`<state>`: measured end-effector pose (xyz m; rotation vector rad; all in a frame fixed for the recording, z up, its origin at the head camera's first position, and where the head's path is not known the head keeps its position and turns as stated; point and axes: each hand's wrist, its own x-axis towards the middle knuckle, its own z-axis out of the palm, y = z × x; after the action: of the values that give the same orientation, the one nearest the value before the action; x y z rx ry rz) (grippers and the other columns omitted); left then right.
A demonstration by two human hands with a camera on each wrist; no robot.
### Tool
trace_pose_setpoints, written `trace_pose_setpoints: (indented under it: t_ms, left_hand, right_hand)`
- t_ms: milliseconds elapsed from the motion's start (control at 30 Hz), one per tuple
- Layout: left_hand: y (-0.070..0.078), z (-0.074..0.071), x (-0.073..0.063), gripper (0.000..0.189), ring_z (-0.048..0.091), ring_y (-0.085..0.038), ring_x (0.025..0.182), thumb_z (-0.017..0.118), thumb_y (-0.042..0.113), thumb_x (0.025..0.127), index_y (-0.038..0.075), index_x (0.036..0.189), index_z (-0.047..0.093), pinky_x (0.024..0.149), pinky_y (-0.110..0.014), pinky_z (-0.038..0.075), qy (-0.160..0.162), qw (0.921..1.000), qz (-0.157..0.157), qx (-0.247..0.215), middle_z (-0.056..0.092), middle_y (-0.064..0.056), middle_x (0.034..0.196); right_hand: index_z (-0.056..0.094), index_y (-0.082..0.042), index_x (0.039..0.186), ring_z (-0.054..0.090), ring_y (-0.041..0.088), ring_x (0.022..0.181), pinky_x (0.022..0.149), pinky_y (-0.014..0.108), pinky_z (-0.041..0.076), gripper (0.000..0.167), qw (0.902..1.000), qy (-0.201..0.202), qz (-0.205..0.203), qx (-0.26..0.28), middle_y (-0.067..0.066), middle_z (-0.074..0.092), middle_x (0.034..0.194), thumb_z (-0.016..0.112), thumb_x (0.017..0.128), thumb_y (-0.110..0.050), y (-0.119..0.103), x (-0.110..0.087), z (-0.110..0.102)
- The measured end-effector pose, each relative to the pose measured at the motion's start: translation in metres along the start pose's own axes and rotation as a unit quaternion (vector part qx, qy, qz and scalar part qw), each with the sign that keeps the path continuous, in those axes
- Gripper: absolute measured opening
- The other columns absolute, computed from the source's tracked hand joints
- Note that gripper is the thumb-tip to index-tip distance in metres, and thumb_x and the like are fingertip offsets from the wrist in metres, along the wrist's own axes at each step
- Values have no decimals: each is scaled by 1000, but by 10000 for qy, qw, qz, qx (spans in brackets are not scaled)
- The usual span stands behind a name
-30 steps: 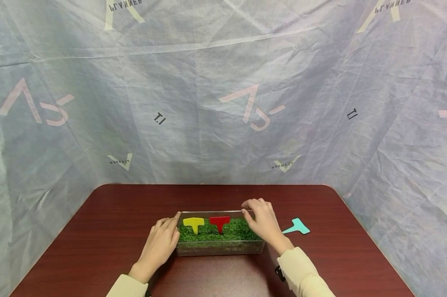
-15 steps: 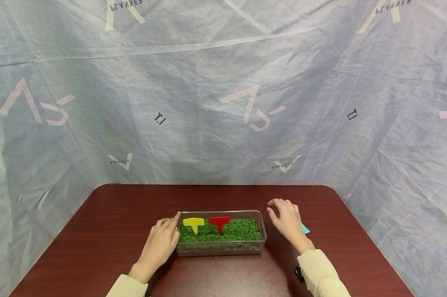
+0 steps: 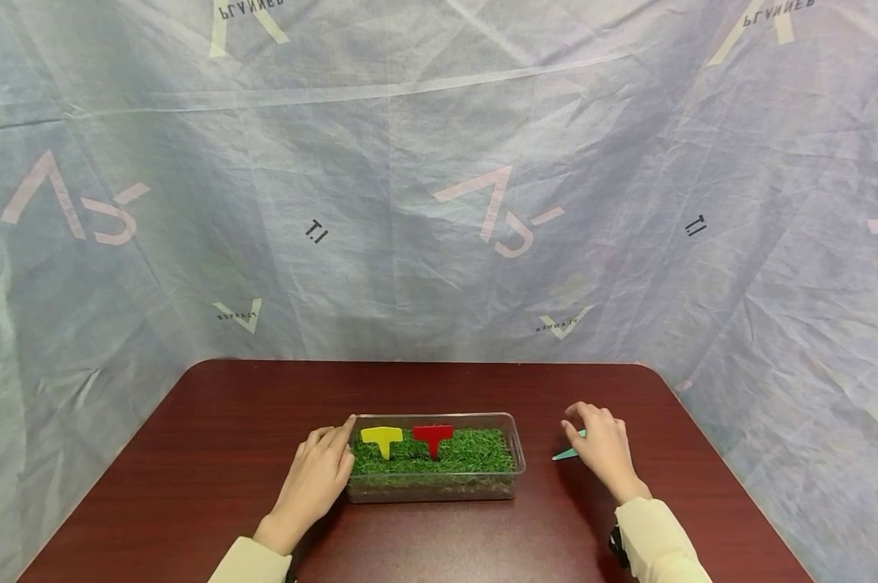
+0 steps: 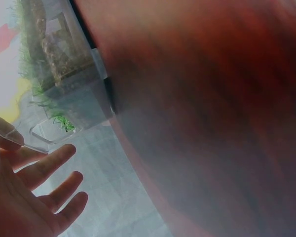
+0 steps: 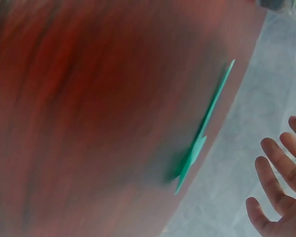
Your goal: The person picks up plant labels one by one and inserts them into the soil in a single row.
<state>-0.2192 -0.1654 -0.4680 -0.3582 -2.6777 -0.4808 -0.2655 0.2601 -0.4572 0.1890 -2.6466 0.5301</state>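
A clear plastic box filled with artificial grass sits mid-table. In the grass stand a yellow T-shaped plant label and a red T-shaped plant label. At the box's left end is my left hand, its thumb and index finger on either side of the rim in the left wrist view; the other fingers stretch loosely. My right hand hovers with spread fingers over a teal plant label lying on the table, hiding its wide head in the head view. The right wrist view shows this label apart from the fingers.
The dark red wooden table has rounded far corners. Grey printed fabric hangs behind it and along both sides. Cream sleeves cover both forearms.
My right hand has left the box's right end and moved right, coming over the teal plant label. The left hand stays at the box's left end, and the box has not moved.
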Motion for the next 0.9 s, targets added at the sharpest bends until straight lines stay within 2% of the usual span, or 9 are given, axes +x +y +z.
trace_pose_setpoints:
  t_ms: [367, 700, 900]
  left_hand:
    - [1, 0, 1, 48, 50, -29, 114, 46, 18, 92, 13, 140, 40, 88, -47, 41, -18, 10000, 8, -19, 61, -6, 120]
    - [0, 0, 0, 49, 49, -30, 114, 47, 17, 92, 12, 140, 39, 89, -48, 41, -48, 10000, -10, 2, 61, -6, 120]
    - [0, -1, 0, 48, 50, -30, 114, 46, 17, 92, 12, 140, 39, 89, -48, 41, -19, 10000, 3, -9, 61, -6, 119]
  right_hand:
    - [63, -5, 97, 57, 34, 85, 67, 49, 36, 23, 9972, -471, 424, -395, 11, 66, 94, 67, 80, -20, 23, -6, -4]
    - [59, -4, 92, 52, 29, 73, 64, 43, 33, 25, 9893, -896, 823, -808, 8, 58, 77, 69, 79, -23, 31, -9, -4]
    - [59, -3, 90, 52, 32, 74, 65, 48, 34, 28, 9859, -988, 962, -946, 11, 59, 80, 70, 78, -26, 31, -8, -3]
